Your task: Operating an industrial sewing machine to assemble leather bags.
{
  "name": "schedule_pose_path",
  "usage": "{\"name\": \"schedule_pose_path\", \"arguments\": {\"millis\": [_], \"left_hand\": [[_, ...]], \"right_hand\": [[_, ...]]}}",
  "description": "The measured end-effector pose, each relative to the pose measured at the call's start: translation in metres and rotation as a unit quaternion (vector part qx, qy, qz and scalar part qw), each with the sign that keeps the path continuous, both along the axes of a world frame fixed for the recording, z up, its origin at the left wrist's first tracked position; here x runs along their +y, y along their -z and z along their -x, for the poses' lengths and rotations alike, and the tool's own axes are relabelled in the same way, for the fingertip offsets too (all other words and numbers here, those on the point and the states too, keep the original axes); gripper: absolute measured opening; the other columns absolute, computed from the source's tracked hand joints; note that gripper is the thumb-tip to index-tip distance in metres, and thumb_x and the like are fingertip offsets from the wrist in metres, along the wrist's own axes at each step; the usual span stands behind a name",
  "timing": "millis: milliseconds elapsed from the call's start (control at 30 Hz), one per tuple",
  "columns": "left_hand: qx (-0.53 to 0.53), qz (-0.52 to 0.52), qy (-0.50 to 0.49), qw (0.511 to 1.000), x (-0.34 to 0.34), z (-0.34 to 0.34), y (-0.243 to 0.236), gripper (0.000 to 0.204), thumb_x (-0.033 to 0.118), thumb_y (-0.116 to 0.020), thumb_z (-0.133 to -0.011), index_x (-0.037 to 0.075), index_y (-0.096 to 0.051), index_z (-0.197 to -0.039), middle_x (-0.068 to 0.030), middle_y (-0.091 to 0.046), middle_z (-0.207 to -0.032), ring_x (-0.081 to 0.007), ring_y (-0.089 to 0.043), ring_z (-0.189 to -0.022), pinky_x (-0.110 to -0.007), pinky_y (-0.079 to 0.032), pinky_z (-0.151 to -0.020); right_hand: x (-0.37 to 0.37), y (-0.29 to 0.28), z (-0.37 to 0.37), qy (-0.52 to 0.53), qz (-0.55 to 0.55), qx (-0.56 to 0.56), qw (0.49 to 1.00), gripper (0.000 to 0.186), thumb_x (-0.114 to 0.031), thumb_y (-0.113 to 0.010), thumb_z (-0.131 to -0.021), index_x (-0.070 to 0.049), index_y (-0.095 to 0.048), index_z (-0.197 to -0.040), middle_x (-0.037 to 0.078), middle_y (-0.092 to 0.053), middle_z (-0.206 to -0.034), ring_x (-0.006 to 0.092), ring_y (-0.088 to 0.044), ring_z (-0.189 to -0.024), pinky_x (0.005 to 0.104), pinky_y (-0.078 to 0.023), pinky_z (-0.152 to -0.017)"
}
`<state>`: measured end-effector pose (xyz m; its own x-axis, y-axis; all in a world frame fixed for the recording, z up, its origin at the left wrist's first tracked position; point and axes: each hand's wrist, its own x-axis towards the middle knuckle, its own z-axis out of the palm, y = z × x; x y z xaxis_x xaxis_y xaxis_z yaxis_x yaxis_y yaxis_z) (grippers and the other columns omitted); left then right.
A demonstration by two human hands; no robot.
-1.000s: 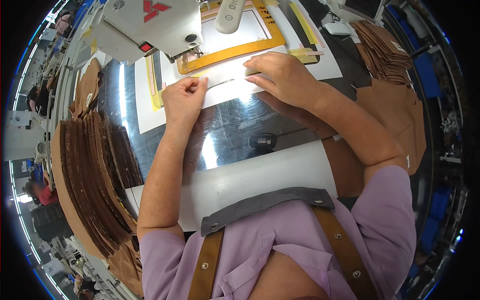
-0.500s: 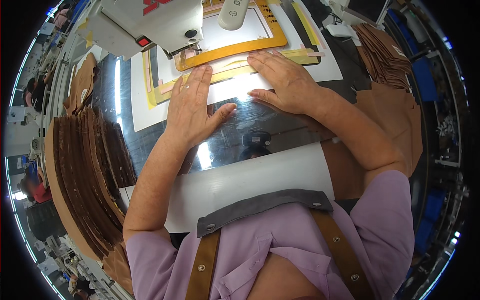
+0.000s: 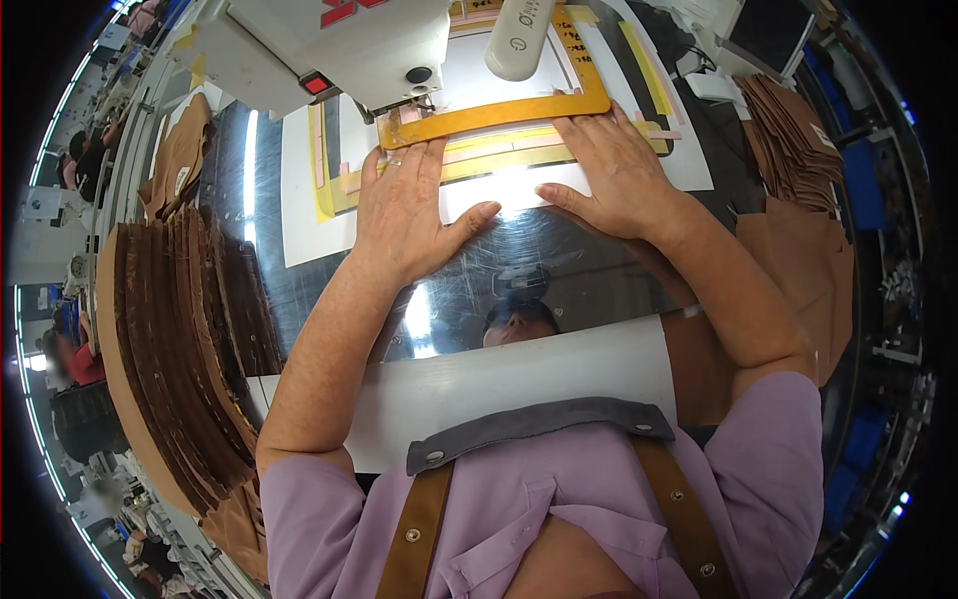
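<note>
Both palms rest face down along the near edge of a yellow clamp frame (image 3: 499,122) under a white sewing machine head (image 3: 349,60). My left hand (image 3: 401,215) has its fingers stretched forward and thumb out, fingertips at the frame's near left corner. My right hand (image 3: 624,178) lies spread, fingertips against the frame's near bar toward its right end. Beneath them is a white template sheet (image 3: 319,235) with yellow and pink tape strips (image 3: 489,152). Neither hand grasps anything. The needle area is partly hidden by the machine head.
A shiny metal tabletop (image 3: 459,270) runs toward me. Brown pieces stand packed in a thick row (image 3: 180,349) at left; another brown stack (image 3: 793,150) is at far right, with a flat brown piece (image 3: 798,250) nearer. A rounded white controller (image 3: 519,40) hangs above the frame.
The whole view has shifted, moving the scene rightward in the picture. Both hands stay flat at the frame's near edge; the right fingertips sit slightly farther right along it.
</note>
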<state>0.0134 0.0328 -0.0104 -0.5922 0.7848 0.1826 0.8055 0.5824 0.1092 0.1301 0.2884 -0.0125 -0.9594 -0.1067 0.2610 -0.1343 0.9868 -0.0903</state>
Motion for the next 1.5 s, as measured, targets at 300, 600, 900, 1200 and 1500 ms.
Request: {"name": "schedule_pose_path", "arguments": {"millis": [300,600,900,1200,1500], "left_hand": [[-0.020,0.034,-0.027,0.999,0.001,0.001,-0.008,0.104,0.083,-0.037,-0.091,-0.004,-0.046,-0.147,-0.0244,-0.057,-0.138,-0.0337,-0.050,-0.137,-0.058,-0.017,-0.120],[0.014,-0.063,-0.032,0.997,0.001,-0.001,0.003,0.104,0.085,-0.039,-0.087,0.000,-0.049,-0.146,-0.0213,-0.056,-0.142,-0.0343,-0.054,-0.133,-0.063,-0.012,-0.122],[0.012,-0.016,-0.060,0.998,-0.025,0.003,-0.005,0.098,0.083,-0.035,-0.090,0.008,-0.047,-0.151,-0.0216,-0.040,-0.158,-0.0348,-0.032,-0.150,-0.063,-0.008,-0.123],[0.077,-0.029,-0.255,0.964,-0.140,0.044,-0.116,0.066,0.066,-0.064,-0.089,0.008,-0.073,-0.120,-0.0117,-0.073,-0.117,-0.0302,-0.068,-0.111,-0.045,-0.047,-0.103],[0.090,-0.018,-0.464,0.881,-0.389,0.109,-0.182,0.029,0.029,-0.082,-0.076,0.001,-0.079,-0.085,-0.0199,-0.075,-0.084,-0.0326,-0.073,-0.080,-0.041,-0.057,-0.076]], "right_hand": [[0.001,-0.002,0.006,0.027,0.005,-0.036,0.999,0.088,-0.068,-0.052,-0.094,0.007,-0.049,-0.142,0.027,-0.056,-0.135,0.0392,-0.048,-0.135,0.0589,-0.018,-0.123],[0.008,0.007,-0.002,0.014,-0.030,0.024,0.999,0.075,-0.054,-0.054,-0.097,0.003,-0.046,-0.144,0.025,-0.052,-0.140,0.0399,-0.046,-0.136,0.0623,-0.017,-0.121],[-0.009,-0.013,-0.003,0.092,-0.039,-0.077,0.992,0.080,-0.058,-0.053,-0.097,0.009,-0.045,-0.141,0.029,-0.050,-0.141,0.0412,-0.035,-0.145,0.0635,-0.010,-0.122],[0.035,-0.006,-0.035,0.140,-0.019,-0.023,0.990,0.085,-0.053,-0.058,-0.097,0.010,-0.038,-0.150,0.026,-0.030,-0.163,0.0376,-0.020,-0.155,0.0575,-0.006,-0.125],[0.032,-0.036,-0.052,0.086,0.095,0.000,0.992,0.047,-0.031,-0.062,-0.099,-0.001,-0.062,-0.134,0.018,-0.050,-0.151,0.0359,-0.046,-0.141,0.0576,-0.021,-0.123]]}}
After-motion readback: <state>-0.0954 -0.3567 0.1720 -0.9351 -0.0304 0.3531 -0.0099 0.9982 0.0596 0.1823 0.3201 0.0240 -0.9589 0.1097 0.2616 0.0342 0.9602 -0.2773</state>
